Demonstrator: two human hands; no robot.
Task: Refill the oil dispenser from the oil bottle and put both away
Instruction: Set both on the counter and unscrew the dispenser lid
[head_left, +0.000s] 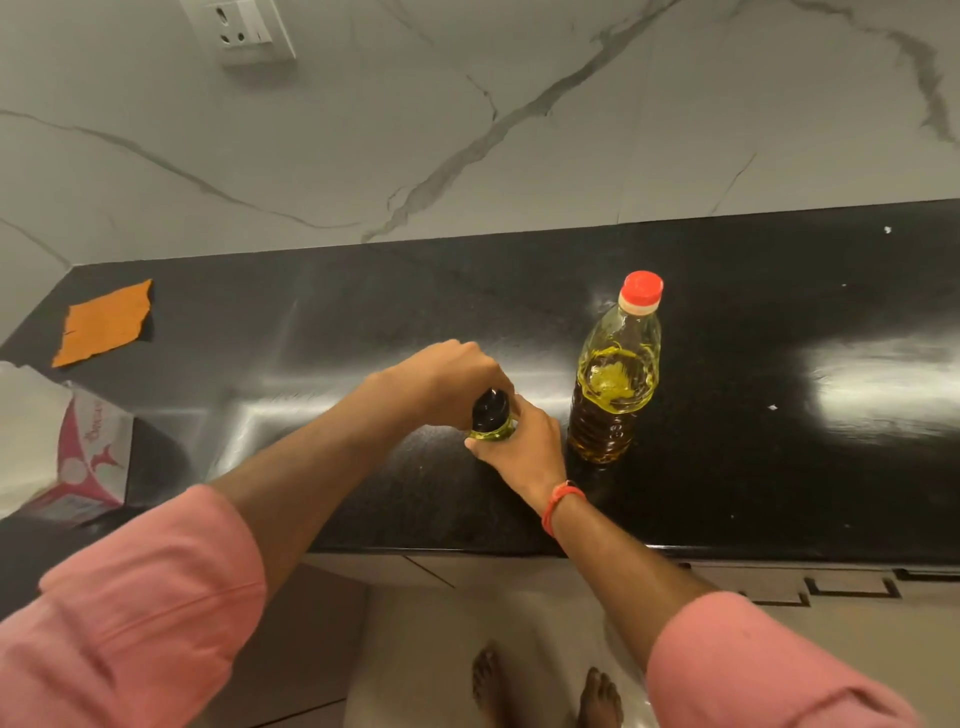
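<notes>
I see both hands on the dispenser (491, 418), which stands on the black counter (779, 467) near its front edge. My view of it is mostly its black cap and a ring of yellow-green glass below; the body is hidden by the hands. The left hand (447, 382) reaches over from the left with fingers curled down around the cap. The right hand (519, 444) wraps the dispenser just under the cap, gripping it from the right (a red thread circles that wrist).

The bottle (615, 374) stands upright just to the right of the dispenser, apart from both hands, its red cap on and yellow oil filling the lower part.

At the far left of the counter lies an orange cloth (104, 322), and nearer me a white and pink box (78, 457).
</notes>
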